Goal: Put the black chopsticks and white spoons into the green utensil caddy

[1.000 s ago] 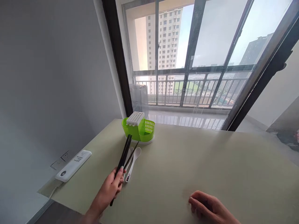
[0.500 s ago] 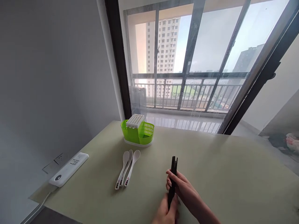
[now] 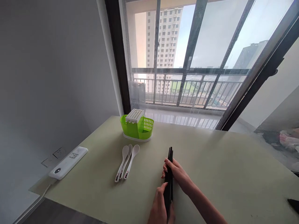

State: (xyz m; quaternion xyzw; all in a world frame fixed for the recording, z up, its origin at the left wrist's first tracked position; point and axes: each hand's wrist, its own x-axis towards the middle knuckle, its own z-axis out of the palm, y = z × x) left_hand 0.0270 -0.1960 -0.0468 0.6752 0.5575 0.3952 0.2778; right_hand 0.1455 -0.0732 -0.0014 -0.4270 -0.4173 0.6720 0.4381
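A bundle of black chopsticks (image 3: 168,189) is held over the near part of the table, its tips pointing away from me. My right hand (image 3: 174,171) is closed around the bundle's upper part, thumb across the front. Lower down, my left hand (image 3: 159,203) grips the bottom end, with fingers on both sides of it. Three white spoons (image 3: 126,161) with printed handle ends lie close together to the left of my hands. Behind them stands a green and white utensil caddy (image 3: 137,127) with a slotted white top; its basket has a grid of holes.
A white power strip (image 3: 70,161) with a cable lies along the table's left edge by the wall. Beyond the pale green table (image 3: 205,174) is a glass sliding door (image 3: 187,93). A black object (image 3: 293,204), cut off by the frame, shows at the right edge.
My view has tipped down slightly. Both hands sit a little further left with the chopsticks, and the left hand has slid toward their lower end.
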